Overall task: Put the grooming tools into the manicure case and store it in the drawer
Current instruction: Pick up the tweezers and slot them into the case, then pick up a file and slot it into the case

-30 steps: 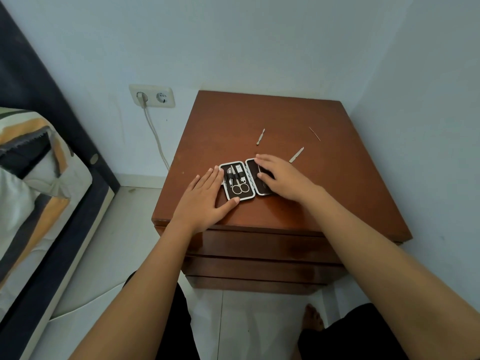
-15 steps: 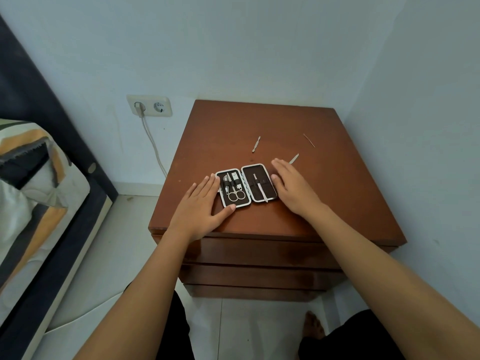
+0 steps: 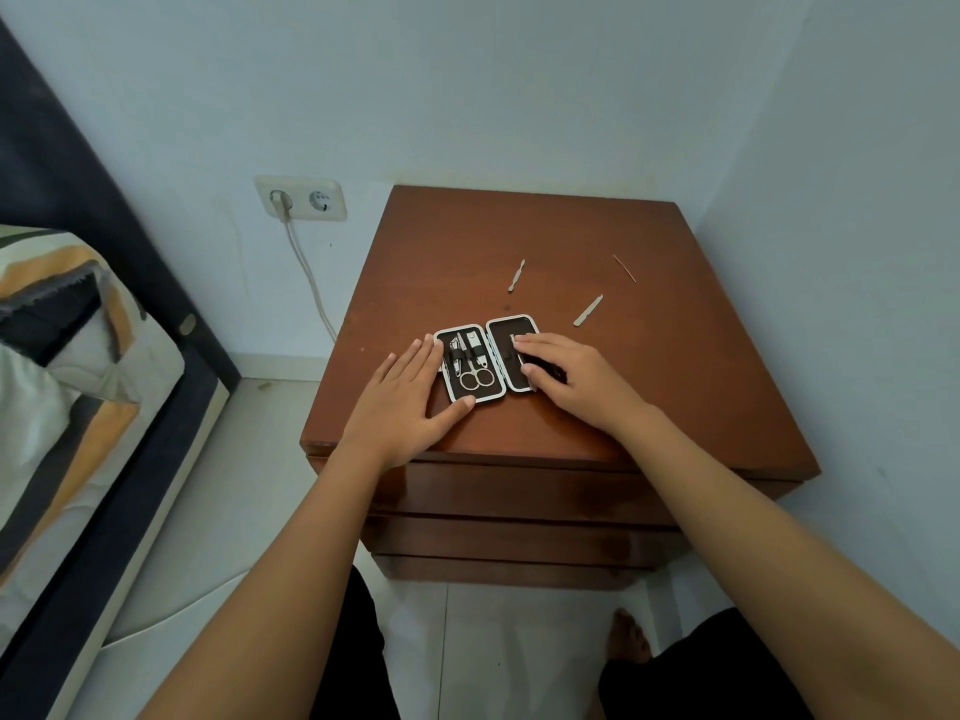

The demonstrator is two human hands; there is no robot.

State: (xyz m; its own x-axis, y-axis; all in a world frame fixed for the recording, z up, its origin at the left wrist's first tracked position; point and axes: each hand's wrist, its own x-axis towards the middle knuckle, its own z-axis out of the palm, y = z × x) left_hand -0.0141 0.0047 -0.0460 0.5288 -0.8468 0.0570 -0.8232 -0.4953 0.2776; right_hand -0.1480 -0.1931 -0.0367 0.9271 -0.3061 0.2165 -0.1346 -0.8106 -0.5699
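My left hand lies flat and open beside the open manicure case near the tabletop's front edge, my right hand open on it; three thin, stiff tools behind look slippery, best pinched mid-shaft.

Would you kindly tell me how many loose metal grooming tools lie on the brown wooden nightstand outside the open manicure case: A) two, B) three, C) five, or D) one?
B: three slim metal tools lie apart from the open brown manicure case on the brown wooden nightstand: a spatula-tipped tool, a flat file-like tool and a thin needle-like pick.
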